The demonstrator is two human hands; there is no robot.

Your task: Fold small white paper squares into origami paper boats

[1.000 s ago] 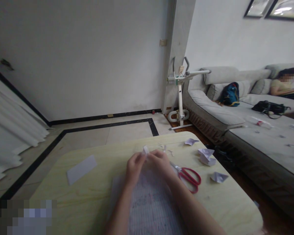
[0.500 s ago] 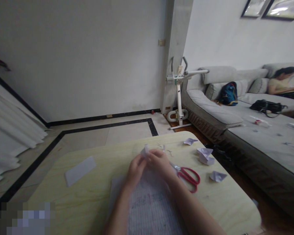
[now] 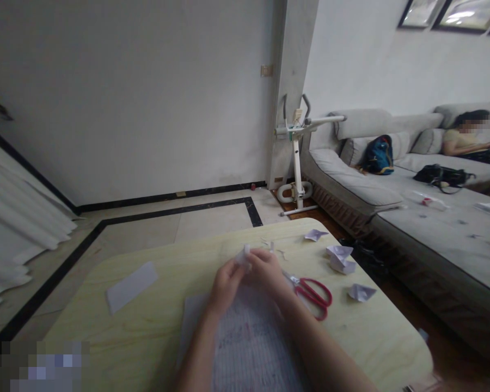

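A small folded piece of white paper [image 3: 242, 255] is pinched between my two hands above the far part of the table. My left hand [image 3: 226, 282] grips it from the left, and my right hand [image 3: 266, 269] closes on its right side, its fingers partly hiding the paper. Under my forearms lies a lined, written-on sheet [image 3: 251, 348]. Red-handled scissors [image 3: 316, 296] rest just right of my right hand, their blades partly hidden by it. Thin paper scraps [image 3: 282, 254] lie beyond my right hand.
Folded paper pieces [image 3: 341, 258] stand along the right side of the pale wooden table [image 3: 142, 337]. A flat white paper strip [image 3: 131, 287] lies at the left. Beyond are an exercise machine [image 3: 297, 158] and a grey sofa [image 3: 355, 185], where a person [image 3: 459, 142] sits.
The view has shifted slightly, so the surroundings slide a little left. My hands stay together on the paper, and its upright end has tilted slightly between my fingers.
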